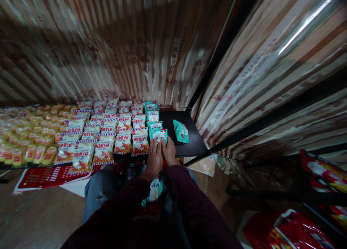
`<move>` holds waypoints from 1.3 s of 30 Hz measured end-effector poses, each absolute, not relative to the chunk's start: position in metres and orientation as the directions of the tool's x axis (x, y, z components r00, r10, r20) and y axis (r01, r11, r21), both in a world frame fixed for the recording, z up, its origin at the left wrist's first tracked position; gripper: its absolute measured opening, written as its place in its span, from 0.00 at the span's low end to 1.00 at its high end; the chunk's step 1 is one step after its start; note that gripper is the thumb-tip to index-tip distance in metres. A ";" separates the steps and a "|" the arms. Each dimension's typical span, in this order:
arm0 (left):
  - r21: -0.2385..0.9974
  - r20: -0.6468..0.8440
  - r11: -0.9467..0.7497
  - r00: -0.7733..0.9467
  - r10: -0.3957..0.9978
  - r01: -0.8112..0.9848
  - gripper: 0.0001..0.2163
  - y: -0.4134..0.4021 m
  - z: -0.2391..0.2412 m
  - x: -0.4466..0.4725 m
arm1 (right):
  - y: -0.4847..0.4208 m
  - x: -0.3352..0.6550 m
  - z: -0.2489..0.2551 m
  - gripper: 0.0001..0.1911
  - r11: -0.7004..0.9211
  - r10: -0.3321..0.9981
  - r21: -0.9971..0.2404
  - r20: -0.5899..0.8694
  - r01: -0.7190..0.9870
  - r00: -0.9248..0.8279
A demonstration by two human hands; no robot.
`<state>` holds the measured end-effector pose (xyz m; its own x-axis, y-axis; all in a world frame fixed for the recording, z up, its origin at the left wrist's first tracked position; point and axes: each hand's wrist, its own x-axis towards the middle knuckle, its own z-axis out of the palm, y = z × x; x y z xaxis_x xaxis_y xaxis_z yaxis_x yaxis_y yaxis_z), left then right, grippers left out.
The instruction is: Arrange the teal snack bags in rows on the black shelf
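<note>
Teal snack packet (158,133) lay at the near end of a short column on the black shelf (195,135), and I had both hands on it. The left hand (154,161) and the right hand (170,152) were close together, side by side, with fingers pointing forward over the packet's near edge. I could see them touching it, but I couldn't tell whether they were pinching the wrapper or merely pressing on it.

Behind it, three matching packets (153,115) ran back toward the rear of the shelf. Just left of that column I had rows of white-and-orange bags (103,147) with striped ends, and farther left a dense spread of small yellow packs (30,153). To the right, apart from the column, one loose teal packet (181,131) lay tilted on the dark surface.

Below the hands, between the dark sleeves (187,191), I made out another teal packet (154,192); what held it was too dim to tell. A red slotted basket (45,176) showed under the shelf's front edge at left, near a denim-covered knee (94,187). Striped, crinkled sheeting (149,57) rose behind the shelf.
</note>
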<state>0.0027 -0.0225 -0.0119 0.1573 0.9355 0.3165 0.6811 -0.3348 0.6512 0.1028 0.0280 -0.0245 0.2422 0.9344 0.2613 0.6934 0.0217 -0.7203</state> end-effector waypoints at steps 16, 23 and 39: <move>0.598 0.338 -0.349 0.167 0.926 0.722 0.26 -0.023 -0.012 0.002 | 0.021 0.100 -0.023 0.27 0.058 0.924 -0.719 0.302 0.693 0.236; 0.610 0.345 -0.344 0.152 0.926 0.714 0.26 -0.024 -0.019 0.003 | 0.013 0.100 -0.021 0.28 0.055 0.924 -0.735 0.294 0.675 0.245; 0.508 0.385 -0.373 0.183 0.905 0.776 0.22 -0.027 -0.031 0.001 | -0.003 0.104 -0.029 0.26 0.114 0.897 -0.738 0.364 0.665 0.250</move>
